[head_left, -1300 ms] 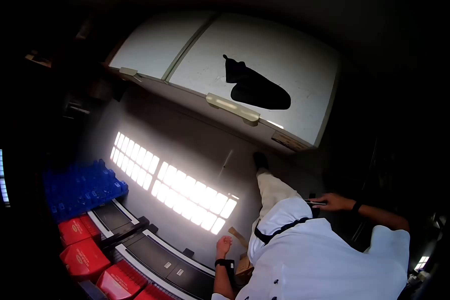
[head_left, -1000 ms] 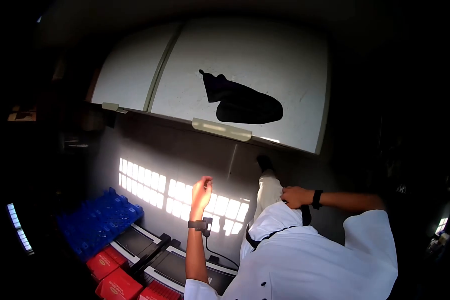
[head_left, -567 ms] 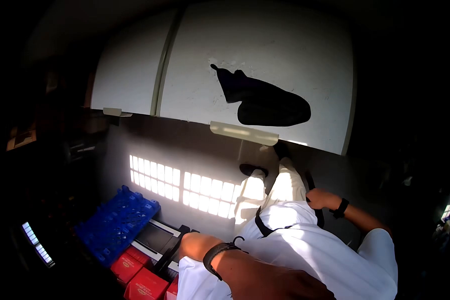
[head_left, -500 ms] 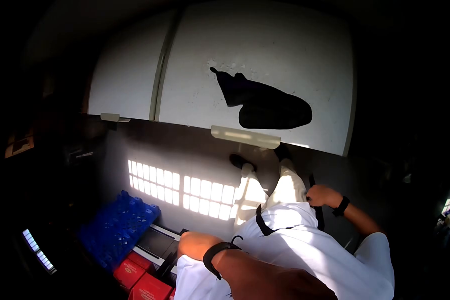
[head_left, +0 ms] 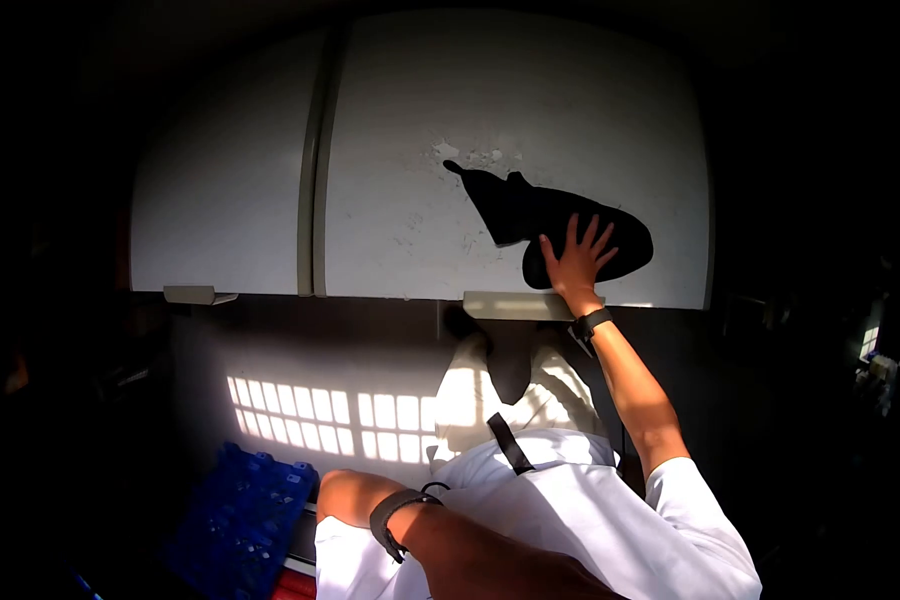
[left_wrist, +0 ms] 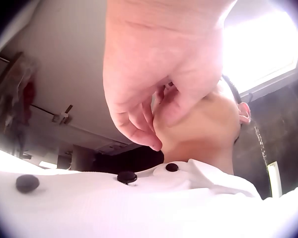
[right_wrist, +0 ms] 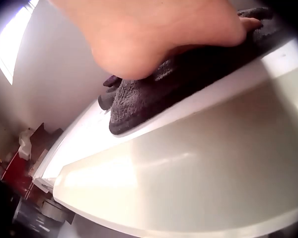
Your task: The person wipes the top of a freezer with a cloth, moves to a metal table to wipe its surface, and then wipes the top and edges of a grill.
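A dark, fuzzy cloth (head_left: 510, 205) with a small loop at one corner lies folded on the white lid (head_left: 400, 120) of a chest freezer. My right hand (head_left: 578, 265) rests palm down on it near the front edge, fingers spread. The right wrist view has the same hand (right_wrist: 159, 39) over the cloth's thick, rough edge, its fingertips mostly hidden. My left arm is folded up across the chest, its hand outside the head view. In the left wrist view that left hand (left_wrist: 159, 64) overlaps the lower face, fingers loosely curled, with nothing visible in them.
A pale handle (head_left: 510, 306) runs along the lid's front edge. The second lid (head_left: 225, 170) lies to the left, past a dark seam. A blue plastic pallet (head_left: 245, 510) is at the lower left, with barred sunlight on the floor (head_left: 320, 415).
My right hand has moved from beside the hip up onto the cloth. My left arm, lowered earlier, came up towards the face and stays folded. The view has shifted.
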Demonstrator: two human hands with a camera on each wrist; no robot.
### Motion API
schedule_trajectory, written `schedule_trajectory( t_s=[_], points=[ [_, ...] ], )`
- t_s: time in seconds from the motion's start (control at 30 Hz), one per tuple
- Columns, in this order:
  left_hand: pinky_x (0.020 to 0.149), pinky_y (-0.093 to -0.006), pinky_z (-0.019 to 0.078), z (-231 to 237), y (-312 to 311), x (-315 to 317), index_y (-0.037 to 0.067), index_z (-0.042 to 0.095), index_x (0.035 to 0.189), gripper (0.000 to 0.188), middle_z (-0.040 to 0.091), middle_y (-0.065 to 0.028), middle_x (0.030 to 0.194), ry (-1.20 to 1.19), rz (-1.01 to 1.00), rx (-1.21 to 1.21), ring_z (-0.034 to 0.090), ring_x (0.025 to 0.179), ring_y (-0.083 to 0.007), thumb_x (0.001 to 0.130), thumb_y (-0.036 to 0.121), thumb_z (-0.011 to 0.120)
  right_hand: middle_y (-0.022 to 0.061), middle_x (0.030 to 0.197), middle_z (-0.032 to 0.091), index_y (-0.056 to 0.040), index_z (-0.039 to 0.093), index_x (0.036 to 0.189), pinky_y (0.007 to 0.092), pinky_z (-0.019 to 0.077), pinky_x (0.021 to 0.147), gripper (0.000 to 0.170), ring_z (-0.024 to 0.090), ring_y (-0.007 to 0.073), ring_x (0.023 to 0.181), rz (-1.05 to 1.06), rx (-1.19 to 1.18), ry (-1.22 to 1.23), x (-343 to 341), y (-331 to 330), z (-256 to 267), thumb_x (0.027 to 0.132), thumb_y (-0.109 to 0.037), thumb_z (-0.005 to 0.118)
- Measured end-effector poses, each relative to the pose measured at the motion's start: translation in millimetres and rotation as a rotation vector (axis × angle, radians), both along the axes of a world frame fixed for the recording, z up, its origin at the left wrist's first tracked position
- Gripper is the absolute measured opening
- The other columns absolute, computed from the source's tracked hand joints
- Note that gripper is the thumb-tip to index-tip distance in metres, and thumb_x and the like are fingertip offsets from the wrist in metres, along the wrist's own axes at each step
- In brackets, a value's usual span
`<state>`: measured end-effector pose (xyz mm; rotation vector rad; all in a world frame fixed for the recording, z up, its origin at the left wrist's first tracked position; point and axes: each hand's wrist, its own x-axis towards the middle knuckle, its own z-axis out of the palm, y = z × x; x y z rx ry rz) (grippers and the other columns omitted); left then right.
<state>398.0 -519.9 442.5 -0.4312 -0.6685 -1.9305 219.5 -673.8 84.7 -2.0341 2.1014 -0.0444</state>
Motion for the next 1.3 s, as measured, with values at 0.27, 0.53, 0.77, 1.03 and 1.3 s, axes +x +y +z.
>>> schedule_trajectory(
  t_s=[0.27, 0.53, 0.77, 1.03, 1.3],
  points=[
    [0.090, -0.0420, 0.0556, -3, -21, 19, -0.007, 0.047, 0.135, 0.041, 0.055, -0.0279, 0.136, 0.045, -0.208, -0.135, 0.063, 0.115, -0.0367, 0.097, 0.005, 0.053, 0.0205, 0.165, 0.010, -0.0272, 0.027, 0.159, 0.0779, 0.0122, 0.109, 0.078, 0.005, 0.0482, 0.151, 0.328, -0.035, 0.112, -41, 38, 14, 0.093, -0.059, 0.054],
    [0.099, -0.0446, 0.0504, 9, -29, -24, -0.008, 0.041, 0.140, 0.047, 0.054, -0.0300, 0.137, -0.033, -0.515, 0.029, 0.060, 0.120, -0.0407, 0.098, 0.007, 0.055, 0.0188, 0.167, 0.001, -0.0365, 0.025, 0.158, 0.0830, 0.0051, 0.105, 0.080, -0.003, 0.0484, 0.151, 0.370, 0.127, 0.016, -49, 26, 16, 0.089, -0.066, 0.055],
    [0.103, -0.0467, 0.0470, 17, -75, -106, -0.007, 0.042, 0.141, 0.043, 0.052, -0.0308, 0.139, -0.058, -0.149, -0.179, 0.056, 0.126, -0.0415, 0.101, 0.009, 0.050, 0.0171, 0.155, 0.034, -0.0173, 0.044, 0.149, 0.0638, 0.0225, 0.111, 0.065, 0.025, 0.0410, 0.146, 0.238, -0.057, -0.338, -87, -1, 35, 0.093, -0.043, 0.063],
    [0.094, -0.0435, 0.0483, -202, -196, -57, 0.001, 0.050, 0.135, 0.059, 0.059, -0.0179, 0.124, -2.061, 0.721, -0.519, 0.058, 0.112, -0.0336, 0.084, 0.020, 0.073, 0.0149, 0.130, 0.054, -0.0064, 0.063, 0.106, 0.0526, 0.0354, 0.106, 0.033, 0.041, 0.0379, 0.133, 0.276, -0.088, -0.260, -142, -61, 30, 0.080, -0.018, 0.078],
    [0.081, -0.0478, 0.0492, -289, -232, 3, 0.006, 0.059, 0.109, 0.029, 0.063, -0.0140, 0.103, -2.151, 0.616, -0.779, 0.061, 0.098, -0.0372, 0.083, 0.009, 0.072, 0.0151, 0.095, 0.069, -0.0075, 0.055, 0.104, 0.0461, 0.0518, 0.074, 0.025, 0.065, 0.0402, 0.088, 0.189, 0.038, -0.486, -141, -99, 127, 0.087, -0.014, 0.072]
  ],
)
